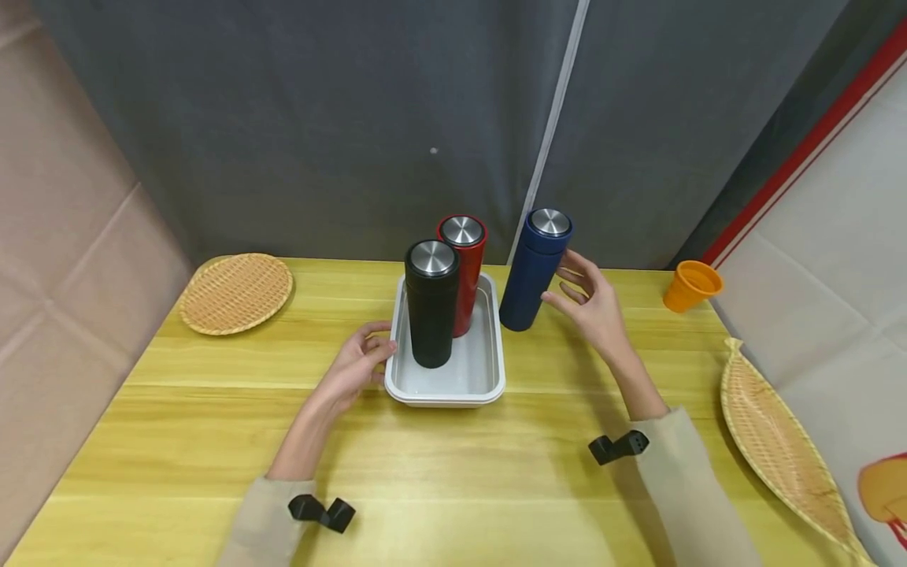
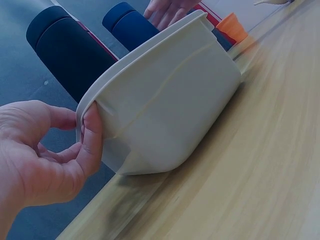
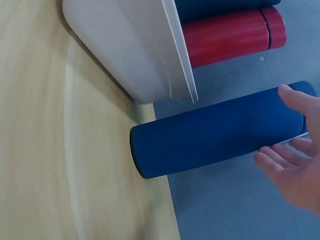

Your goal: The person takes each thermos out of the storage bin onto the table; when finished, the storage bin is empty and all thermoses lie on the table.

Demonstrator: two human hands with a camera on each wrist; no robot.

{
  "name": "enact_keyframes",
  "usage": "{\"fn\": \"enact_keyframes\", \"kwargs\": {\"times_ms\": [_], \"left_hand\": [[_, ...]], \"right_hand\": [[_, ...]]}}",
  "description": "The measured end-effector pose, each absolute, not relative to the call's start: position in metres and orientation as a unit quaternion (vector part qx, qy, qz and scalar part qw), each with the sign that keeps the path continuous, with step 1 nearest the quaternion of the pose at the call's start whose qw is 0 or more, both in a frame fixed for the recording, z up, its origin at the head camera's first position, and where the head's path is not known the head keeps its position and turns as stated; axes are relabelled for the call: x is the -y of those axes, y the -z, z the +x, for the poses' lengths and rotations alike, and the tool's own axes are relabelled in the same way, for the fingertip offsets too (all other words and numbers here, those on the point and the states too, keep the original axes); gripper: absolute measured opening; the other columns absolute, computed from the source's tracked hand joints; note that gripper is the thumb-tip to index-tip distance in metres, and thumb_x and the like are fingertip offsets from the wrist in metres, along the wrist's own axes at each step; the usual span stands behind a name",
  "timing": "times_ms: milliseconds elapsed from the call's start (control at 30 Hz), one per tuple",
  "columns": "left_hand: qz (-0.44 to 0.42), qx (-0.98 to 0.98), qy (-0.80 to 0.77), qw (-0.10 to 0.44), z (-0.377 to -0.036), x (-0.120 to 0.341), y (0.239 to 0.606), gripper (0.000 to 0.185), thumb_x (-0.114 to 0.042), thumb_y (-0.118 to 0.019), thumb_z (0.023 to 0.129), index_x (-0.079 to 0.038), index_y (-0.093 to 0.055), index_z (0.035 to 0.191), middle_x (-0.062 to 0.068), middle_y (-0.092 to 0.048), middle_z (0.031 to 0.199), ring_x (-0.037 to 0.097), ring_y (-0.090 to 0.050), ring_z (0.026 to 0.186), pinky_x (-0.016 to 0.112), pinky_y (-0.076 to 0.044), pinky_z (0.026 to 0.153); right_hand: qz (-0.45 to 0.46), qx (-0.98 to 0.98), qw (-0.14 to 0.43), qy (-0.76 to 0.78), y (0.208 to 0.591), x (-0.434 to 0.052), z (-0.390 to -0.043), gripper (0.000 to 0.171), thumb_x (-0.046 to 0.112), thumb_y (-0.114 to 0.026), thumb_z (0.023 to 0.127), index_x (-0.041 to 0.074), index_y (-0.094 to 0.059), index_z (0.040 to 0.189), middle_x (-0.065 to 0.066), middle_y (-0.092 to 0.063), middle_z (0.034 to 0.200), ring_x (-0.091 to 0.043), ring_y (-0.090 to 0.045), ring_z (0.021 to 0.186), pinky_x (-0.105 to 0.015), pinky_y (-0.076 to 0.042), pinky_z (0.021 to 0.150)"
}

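Observation:
A white plastic basin (image 1: 468, 386) sits on the wooden table, holding an upright black thermos (image 1: 434, 315) and, behind it, a red thermos (image 1: 470, 276). My left hand (image 1: 360, 358) pinches the basin's left rim between thumb and fingers; the left wrist view shows this grip on the wall (image 2: 170, 110) up close. Just right of the basin, a blue thermos (image 1: 527, 276) with a steel-topped lid stands on the table. Beside its upper part is my right hand (image 1: 595, 309), thumb and fingers spread and relaxed. In the right wrist view, the thumb overlaps the blue thermos (image 3: 215, 132) near its lid.
A round woven tray (image 1: 237, 294) lies at the back left of the table. An orange cup (image 1: 692, 285) stands at the back right, and a long woven basket (image 1: 782, 441) lies along the right edge. A grey curtain (image 1: 319, 134) hangs behind the table.

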State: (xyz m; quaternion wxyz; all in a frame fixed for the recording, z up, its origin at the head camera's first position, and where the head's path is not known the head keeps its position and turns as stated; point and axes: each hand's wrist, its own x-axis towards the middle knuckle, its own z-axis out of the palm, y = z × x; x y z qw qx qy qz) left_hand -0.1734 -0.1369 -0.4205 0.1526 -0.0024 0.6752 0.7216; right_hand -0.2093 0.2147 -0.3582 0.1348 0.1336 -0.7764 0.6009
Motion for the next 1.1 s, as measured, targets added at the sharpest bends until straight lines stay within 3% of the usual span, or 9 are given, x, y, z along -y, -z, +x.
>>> {"fn": "enact_keyframes", "kwargs": {"times_ms": [367,633,1100], "left_hand": [[-0.002,-0.676,-0.72,0.153,-0.174,0.137,0.42,0.046,-0.007,-0.052,0.099,0.0,-0.033,0.14,0.025,-0.051,0.116,0.024,-0.058,0.087,0.029,-0.055,0.062],[-0.006,-0.675,-0.722,0.155,-0.174,0.138,0.421,0.046,-0.007,-0.053,0.098,-0.001,-0.034,0.14,0.023,-0.053,0.114,0.024,-0.059,0.084,0.028,-0.054,0.06],[-0.004,-0.664,-0.73,0.159,-0.174,0.137,0.42,0.047,-0.006,-0.052,0.098,-0.001,-0.033,0.14,0.026,-0.053,0.116,0.024,-0.062,0.079,0.029,-0.056,0.059]], "right_hand": [[0.144,0.778,0.138,-0.596,0.364,-0.206,-0.182,0.066,-0.006,-0.074,0.08,-0.003,-0.044,0.139,-0.023,-0.054,0.132,-0.038,-0.053,0.118,-0.043,-0.045,0.098],[0.16,0.762,0.1,-0.619,0.371,-0.184,-0.165,0.067,-0.01,-0.074,0.079,-0.002,-0.045,0.139,-0.022,-0.054,0.132,-0.033,-0.054,0.117,-0.041,-0.047,0.097],[0.191,0.74,0.069,-0.642,0.367,-0.12,-0.167,0.063,-0.004,-0.076,0.079,-0.001,-0.048,0.136,-0.018,-0.054,0.133,-0.035,-0.054,0.116,-0.04,-0.05,0.094]]}}
